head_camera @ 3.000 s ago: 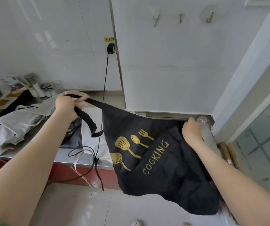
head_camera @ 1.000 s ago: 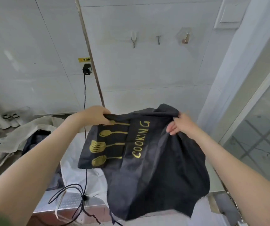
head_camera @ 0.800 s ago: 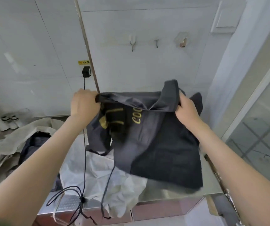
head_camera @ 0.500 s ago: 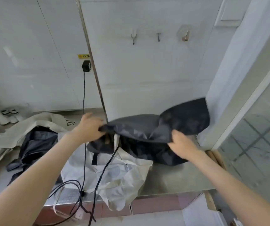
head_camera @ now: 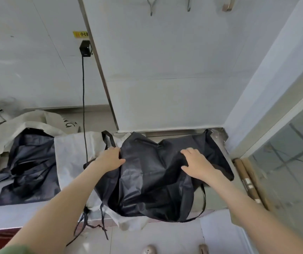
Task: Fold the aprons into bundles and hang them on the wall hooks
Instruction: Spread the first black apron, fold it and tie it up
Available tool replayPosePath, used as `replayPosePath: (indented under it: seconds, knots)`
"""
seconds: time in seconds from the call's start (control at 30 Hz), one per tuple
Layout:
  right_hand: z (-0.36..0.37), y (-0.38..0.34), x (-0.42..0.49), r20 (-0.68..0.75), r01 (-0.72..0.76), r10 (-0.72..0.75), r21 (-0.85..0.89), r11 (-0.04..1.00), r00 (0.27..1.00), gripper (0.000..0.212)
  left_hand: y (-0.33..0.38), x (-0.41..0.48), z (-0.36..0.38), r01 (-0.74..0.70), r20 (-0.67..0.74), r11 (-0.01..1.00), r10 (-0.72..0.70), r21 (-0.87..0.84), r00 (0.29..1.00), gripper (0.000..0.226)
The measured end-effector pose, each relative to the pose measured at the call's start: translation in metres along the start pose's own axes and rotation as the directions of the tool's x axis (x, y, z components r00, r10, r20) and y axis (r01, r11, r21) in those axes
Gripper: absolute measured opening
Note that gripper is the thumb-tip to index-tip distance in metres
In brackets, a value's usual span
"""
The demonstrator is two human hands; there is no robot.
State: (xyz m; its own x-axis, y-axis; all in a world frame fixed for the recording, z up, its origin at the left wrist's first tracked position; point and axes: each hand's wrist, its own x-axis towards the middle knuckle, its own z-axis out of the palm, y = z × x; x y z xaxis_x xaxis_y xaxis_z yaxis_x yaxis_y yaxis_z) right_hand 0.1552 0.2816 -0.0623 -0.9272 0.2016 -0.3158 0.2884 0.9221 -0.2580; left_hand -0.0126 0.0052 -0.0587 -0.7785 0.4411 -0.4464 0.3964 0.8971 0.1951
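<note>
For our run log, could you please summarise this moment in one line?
stage: folding | black apron: on counter | left grip: pinches its edge | right grip: rests on it | wall hooks: bare

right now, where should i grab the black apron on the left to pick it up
Probably the raised crumpled middle of the left apron, coming from above: its folds stand up to pinch, while its near edge lies flat on the counter.

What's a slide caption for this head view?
Left hand grips and right hand presses a black apron on the counter below three empty wall hooks.
</note>
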Motion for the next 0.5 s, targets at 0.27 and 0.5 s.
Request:
replayPosePath:
  seconds: [0.27, 0.5]
  knots:
    - [0.045, -0.014, 0.045, 0.371, 0.027, 0.066, -0.239, 0.971, 0.926, 0.064, 0.001, 0.053, 0.035, 0.026, 0.182, 0.973, 0.017, -0.230, 0.983, 0.092]
    - [0.018, -0.006, 0.045, 0.519, -0.137, 0.056, 0.118, 0.984, 0.853, 0.054, 0.017, 0.075, 0.028, 0.050, 0.230, 0.985, -0.088, 0.167, 0.969, 0.041]
